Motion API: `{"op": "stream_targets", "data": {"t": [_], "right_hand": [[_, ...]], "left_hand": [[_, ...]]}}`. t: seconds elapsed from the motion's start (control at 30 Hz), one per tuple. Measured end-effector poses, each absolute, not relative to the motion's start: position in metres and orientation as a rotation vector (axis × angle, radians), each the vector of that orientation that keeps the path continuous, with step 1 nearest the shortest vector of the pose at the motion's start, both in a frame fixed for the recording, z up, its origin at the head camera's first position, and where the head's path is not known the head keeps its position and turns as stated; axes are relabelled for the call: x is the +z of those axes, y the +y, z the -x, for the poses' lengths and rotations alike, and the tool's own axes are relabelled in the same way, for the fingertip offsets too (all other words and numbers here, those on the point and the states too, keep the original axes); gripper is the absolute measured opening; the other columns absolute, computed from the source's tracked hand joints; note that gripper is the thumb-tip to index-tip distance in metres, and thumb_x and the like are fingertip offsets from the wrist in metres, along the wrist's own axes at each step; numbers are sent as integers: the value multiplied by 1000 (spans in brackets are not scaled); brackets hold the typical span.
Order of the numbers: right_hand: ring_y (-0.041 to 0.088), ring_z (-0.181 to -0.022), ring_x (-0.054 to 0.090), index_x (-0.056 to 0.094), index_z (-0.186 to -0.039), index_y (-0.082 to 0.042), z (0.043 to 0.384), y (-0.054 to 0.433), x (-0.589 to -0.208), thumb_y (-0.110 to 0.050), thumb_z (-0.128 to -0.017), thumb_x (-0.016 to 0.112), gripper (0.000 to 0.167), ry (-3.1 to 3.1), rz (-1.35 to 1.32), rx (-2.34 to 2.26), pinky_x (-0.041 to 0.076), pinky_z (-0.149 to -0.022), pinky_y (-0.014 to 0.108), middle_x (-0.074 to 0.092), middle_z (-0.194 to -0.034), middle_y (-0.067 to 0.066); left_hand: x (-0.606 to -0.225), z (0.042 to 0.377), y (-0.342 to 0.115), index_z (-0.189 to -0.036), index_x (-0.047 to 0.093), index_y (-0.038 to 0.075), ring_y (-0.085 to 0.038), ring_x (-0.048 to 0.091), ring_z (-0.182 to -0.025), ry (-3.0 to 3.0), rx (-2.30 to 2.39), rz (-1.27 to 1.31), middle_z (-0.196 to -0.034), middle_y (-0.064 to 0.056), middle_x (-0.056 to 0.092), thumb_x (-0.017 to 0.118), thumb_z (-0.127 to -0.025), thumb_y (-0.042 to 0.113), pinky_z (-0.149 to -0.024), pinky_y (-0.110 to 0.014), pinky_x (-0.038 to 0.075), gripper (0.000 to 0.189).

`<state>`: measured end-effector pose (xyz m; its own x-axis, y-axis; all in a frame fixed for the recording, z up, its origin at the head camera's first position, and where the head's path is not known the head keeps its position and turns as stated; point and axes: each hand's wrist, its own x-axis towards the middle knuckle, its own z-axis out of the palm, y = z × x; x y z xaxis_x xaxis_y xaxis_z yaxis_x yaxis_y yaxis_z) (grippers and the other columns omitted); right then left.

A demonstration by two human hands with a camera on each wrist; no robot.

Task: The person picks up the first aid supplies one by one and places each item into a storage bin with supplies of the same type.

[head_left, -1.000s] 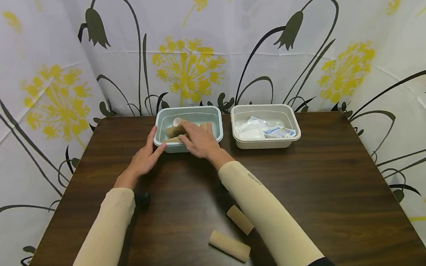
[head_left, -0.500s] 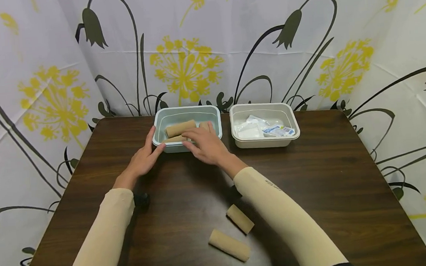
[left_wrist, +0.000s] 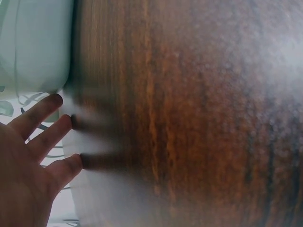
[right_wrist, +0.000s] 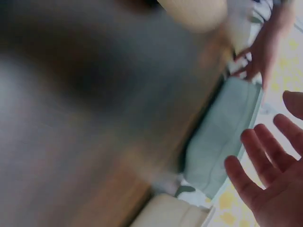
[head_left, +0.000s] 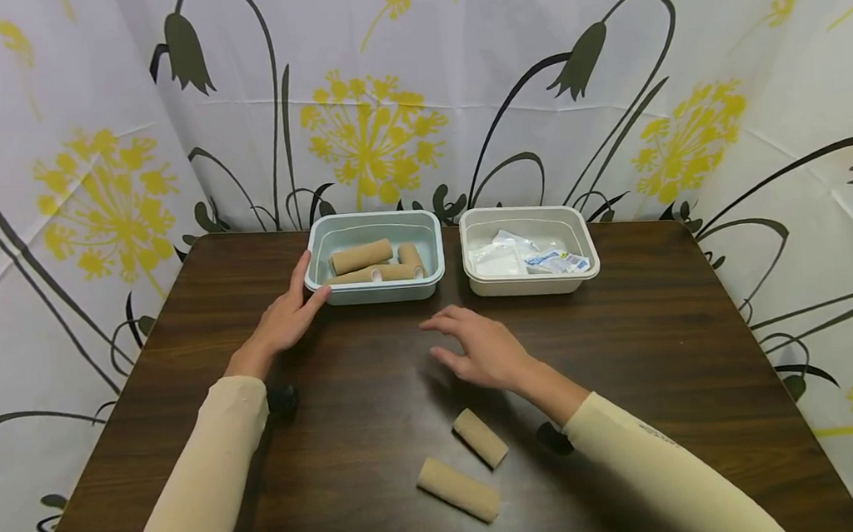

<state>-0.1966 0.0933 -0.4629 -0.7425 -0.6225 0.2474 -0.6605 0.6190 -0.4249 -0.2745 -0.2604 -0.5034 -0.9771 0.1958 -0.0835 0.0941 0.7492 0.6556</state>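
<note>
My left hand point(head_left: 284, 319) rests at the left corner of a pale blue plastic bin point(head_left: 384, 294), thumb near its front rim and fingers along its left side. In the left wrist view those fingers point(left_wrist: 49, 135) are spread and fairly straight. Several brown cardboard tubes point(head_left: 361, 257) lie inside the bin. My right hand point(head_left: 489, 349) holds nothing and hovers over the table in front of the two bins, fingers relaxed. Nearer to me than that hand, a shorter cardboard tube point(head_left: 480, 438) and a longer cardboard tube point(head_left: 458, 490) lie on the table.
A cream bin point(head_left: 533, 285) stands to the right of the blue one, a small gap between them. White packets point(head_left: 557, 262) with blue print lie in it. The dark wood table point(head_left: 667, 364) ends at a patterned curtain point(head_left: 500, 60) behind the bins.
My right hand let go of a cardboard tube inside the blue bin, then drew back out toward the right and nearer to me. The left hand stayed at the bin's corner.
</note>
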Motion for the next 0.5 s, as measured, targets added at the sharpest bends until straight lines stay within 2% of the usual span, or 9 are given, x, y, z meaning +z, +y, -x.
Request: {"op": "stream_targets", "data": {"t": [0.13,0.3,0.37,0.5], "right_hand": [[9,-90,63,67,-124,-20,161,109,-470,-30,-94,66,31,-2820,-1141,781,51,-68,29,63,-110,-9],[0,-65,55,73,-112,-17,121,121,-476,-26,-92,70,22,-2875,-1208,854,43,-55,19,63,-86,-16],[-3,-61,51,74,-108,-16,107,125,-479,-28,-92,70,21,-2892,-1266,846,42,-53,17,63,-83,-17],[-6,-66,51,74,-108,-17,86,130,-484,-35,-91,71,24,-2848,-1396,739,46,-57,18,66,-89,-13]], "left_hand": [[-500,274,-262,-152,-16,45,-54,32,-134,2807,1029,-229,-156,-27,24,33,-98,65,-103,-70,23,76],[-499,274,-261,-153,-15,44,-54,33,-133,2816,1032,-233,-155,-27,25,33,-98,65,-102,-71,23,76],[-501,274,-261,-153,-15,43,-54,33,-134,2811,1030,-234,-156,-27,24,33,-98,65,-102,-71,24,76],[-503,274,-260,-153,-16,45,-53,32,-134,2814,1027,-230,-157,-25,23,33,-98,65,-103,-71,24,76]]}}
